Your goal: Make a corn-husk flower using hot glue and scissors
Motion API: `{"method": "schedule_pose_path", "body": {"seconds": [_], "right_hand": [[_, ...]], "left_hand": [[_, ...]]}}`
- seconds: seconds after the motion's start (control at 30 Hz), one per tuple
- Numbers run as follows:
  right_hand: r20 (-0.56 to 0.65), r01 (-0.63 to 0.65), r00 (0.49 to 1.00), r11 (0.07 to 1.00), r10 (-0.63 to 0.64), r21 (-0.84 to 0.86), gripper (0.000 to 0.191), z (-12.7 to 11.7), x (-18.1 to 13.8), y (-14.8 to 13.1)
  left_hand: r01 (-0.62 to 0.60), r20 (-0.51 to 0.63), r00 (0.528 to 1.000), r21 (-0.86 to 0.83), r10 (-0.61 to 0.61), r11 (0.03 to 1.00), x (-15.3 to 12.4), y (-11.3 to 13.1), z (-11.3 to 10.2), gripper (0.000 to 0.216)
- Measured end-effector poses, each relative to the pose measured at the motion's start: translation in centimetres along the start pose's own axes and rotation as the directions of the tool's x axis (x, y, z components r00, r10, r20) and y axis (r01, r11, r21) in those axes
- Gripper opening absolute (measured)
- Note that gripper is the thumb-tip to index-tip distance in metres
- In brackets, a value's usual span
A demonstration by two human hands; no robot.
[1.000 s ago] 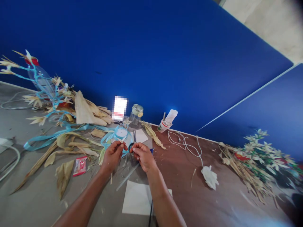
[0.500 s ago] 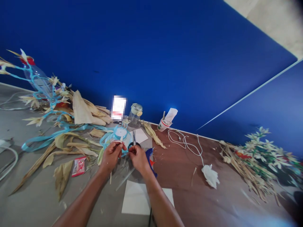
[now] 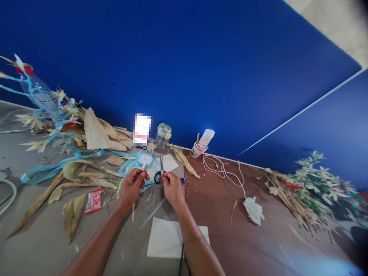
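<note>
My left hand (image 3: 132, 187) is closed in a pinch on a narrow pale strip (image 3: 144, 167), which sticks up above the fingertips. Its exact kind is too small to tell. Just to the right, my right hand (image 3: 171, 188) is closed with thumb and fingers together; what they hold cannot be made out. Its fingertips overlap one handle loop of the black-handled scissors (image 3: 161, 165), and whether they touch it is unclear. A roll of light-blue ribbon (image 3: 145, 159) lies behind my left hand.
Dried corn husks (image 3: 96, 132) and a red packet (image 3: 93, 201) lie leftward. Behind are a clear jar (image 3: 163, 137) and a cup (image 3: 198, 149). White paper (image 3: 163, 238) lies under my right forearm. White cable (image 3: 227, 172) and artificial flowers (image 3: 322, 176) are rightward.
My right hand has moved right, away from my left hand, and now covers part of the scissors' handle. My left hand keeps its pinch. The view has shifted slightly.
</note>
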State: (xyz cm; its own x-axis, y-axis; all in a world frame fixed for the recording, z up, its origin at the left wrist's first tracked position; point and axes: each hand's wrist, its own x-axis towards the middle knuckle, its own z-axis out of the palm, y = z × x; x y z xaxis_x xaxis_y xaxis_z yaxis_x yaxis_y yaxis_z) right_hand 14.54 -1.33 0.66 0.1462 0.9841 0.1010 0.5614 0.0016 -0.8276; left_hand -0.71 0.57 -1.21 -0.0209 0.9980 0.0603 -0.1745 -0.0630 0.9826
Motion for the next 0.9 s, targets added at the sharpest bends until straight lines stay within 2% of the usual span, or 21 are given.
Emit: {"method": "schedule_pose_path", "body": {"seconds": [0.17, 0.43, 0.63, 0.73, 0.9], "right_hand": [[-0.107, 0.03, 0.994, 1.0, -0.029, 0.01, 0.02, -1.6, 0.5, 0.0], [-0.116, 0.045, 0.992, 0.999, -0.047, -0.018, 0.033, -1.6, 0.4, -0.3], [-0.181, 0.073, 0.98, 0.996, -0.081, -0.05, 0.014, -1.5, 0.6, 0.3], [-0.138, 0.098, 0.985, 0.995, -0.099, -0.014, 0.02, -1.6, 0.6, 0.1], [-0.079, 0.036, 0.997, 0.992, -0.027, 0.122, 0.026, -1.4, 0.5, -0.1]], "left_hand": [[0.0, -0.008, 1.0, -0.008, 0.0, 1.0, 0.0, 0.1, 0.2, 0.018], [-0.007, -0.038, 0.999, -0.013, 0.006, 1.0, -0.1, 0.3, 0.2, 0.019], [-0.006, -0.134, 0.991, -0.085, -0.005, 0.996, 0.0, 0.1, 0.1, 0.018], [-0.021, -0.156, 0.988, -0.107, 0.004, 0.994, 0.1, -0.2, 0.0, 0.019], [-0.039, -0.171, 0.985, -0.116, 0.019, 0.993, 0.1, -0.3, 0.0, 0.019]]}}
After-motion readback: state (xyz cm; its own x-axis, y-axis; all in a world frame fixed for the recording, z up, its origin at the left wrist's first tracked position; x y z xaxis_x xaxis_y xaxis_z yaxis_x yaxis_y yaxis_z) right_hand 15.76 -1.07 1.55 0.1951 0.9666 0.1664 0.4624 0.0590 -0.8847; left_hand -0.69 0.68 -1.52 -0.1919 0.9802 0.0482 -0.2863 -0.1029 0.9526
